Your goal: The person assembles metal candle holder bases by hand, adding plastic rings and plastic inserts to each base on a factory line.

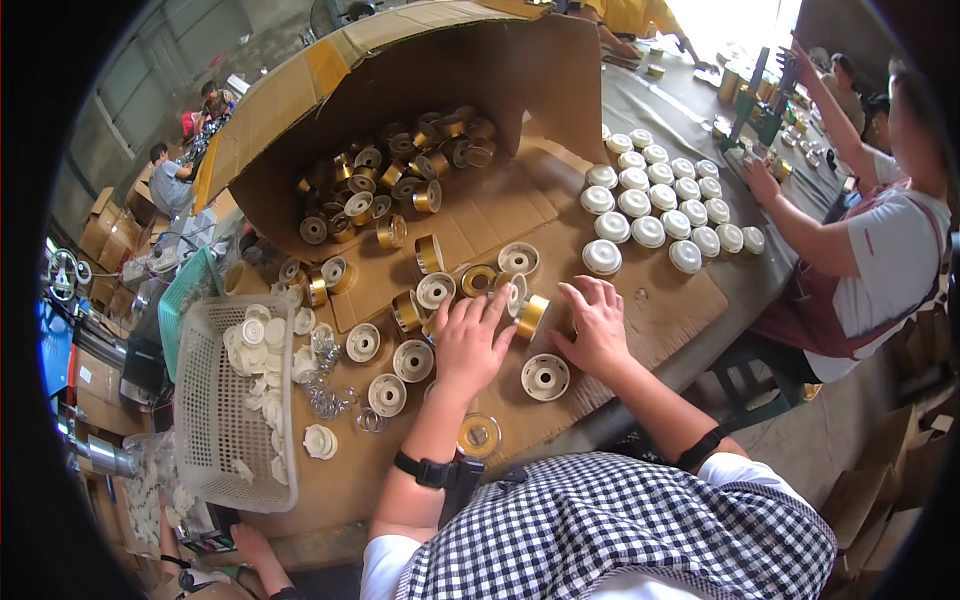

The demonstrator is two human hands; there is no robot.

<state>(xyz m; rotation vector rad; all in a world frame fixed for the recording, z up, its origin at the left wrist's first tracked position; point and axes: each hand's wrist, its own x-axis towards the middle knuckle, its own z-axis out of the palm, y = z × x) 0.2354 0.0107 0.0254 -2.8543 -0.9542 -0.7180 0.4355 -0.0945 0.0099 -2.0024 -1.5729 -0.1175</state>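
I see a round work table [640, 330] covered with flattened brown cardboard, set in a workshop with stacked cartons along the left wall and other people seated in the background. A large open cardboard box [420, 90] lies tipped on its side at the table's far edge, spilling gold-coloured metal rings [400, 180] onto the surface. A white plastic basket [215, 420] at the left holds small white caps. At the right, finished white round units [660, 195] stand in neat rows, and a second person in a white shirt with a dark apron [870, 270] works beside them. My left hand [468, 340] lies palm down, fingers spread, over a cluster of rings and cream discs; I cannot tell whether it pinches anything beneath. My right hand [598, 325] also lies flat with fingers spread, holding nothing visible. A gold ring [531, 315] sits between both hands, and a cream disc [545, 377] lies just below the right hand.
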